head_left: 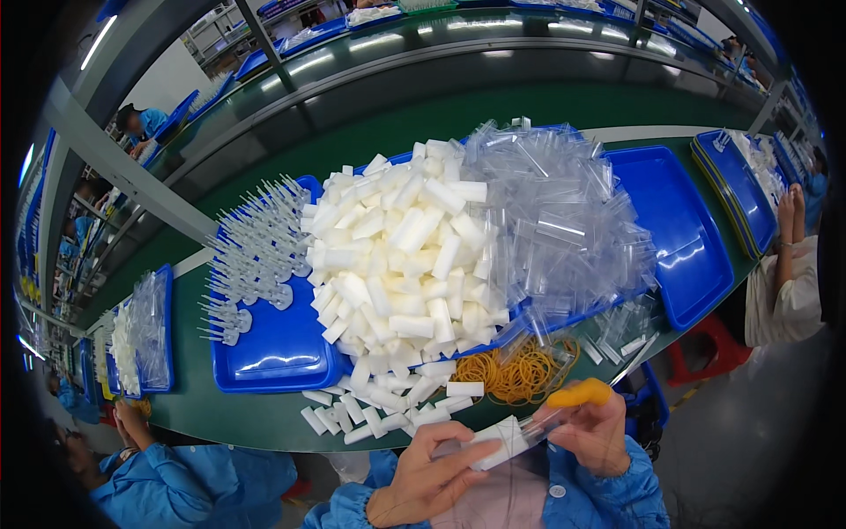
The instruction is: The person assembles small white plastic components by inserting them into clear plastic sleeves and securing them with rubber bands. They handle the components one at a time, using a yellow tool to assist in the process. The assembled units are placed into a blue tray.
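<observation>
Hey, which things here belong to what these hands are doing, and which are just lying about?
Seem to belong:
white piece in the left hand
clear tube in the right hand
heap of white pieces
heap of clear tubes

Seem to be just lying about:
orange rubber bands
stemmed white parts
blue tray at right

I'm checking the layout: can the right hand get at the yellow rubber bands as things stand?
Probably yes: the yellow rubber bands lie just ahead and left of the right hand, their near side uncovered. However, it holds a clear tube, so it may need freeing first.
</observation>
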Motion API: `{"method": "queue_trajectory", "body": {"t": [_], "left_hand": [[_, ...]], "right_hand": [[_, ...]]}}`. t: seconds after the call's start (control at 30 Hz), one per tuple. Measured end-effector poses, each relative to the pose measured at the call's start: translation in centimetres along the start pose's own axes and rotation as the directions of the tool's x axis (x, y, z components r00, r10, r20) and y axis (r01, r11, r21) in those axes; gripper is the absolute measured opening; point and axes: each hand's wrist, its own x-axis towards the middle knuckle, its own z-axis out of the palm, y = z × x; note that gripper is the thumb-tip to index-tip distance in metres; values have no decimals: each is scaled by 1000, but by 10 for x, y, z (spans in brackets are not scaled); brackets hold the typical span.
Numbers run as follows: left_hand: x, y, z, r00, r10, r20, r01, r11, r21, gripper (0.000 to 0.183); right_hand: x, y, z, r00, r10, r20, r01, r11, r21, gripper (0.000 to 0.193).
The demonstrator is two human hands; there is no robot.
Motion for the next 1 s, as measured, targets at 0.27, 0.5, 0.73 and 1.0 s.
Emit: {"method": "queue_trajectory", "body": {"t": [0.27, 0.5, 0.73, 1.0], "left_hand": [[-4, -16, 5, 961, -181, -211, 125, 959, -255, 46], [-3, -13, 11, 927, -368, -66, 161, 553, -818, 39], [-2, -12, 11, 941, -333, -65, 142, 562, -815, 41], [-8, -13, 16, 953, -302, -31, 159, 584, -796, 42]], "right_hand": [[8, -8, -2, 983, -183, 8, 173, 916, -361, 32], [10, -11, -1, 969, -245, -12, 206, 840, -503, 23], [3, -8, 8, 957, -279, 75, 277, 809, -519, 20], [-2, 0, 16, 964, -256, 65, 251, 811, -528, 21]]}}
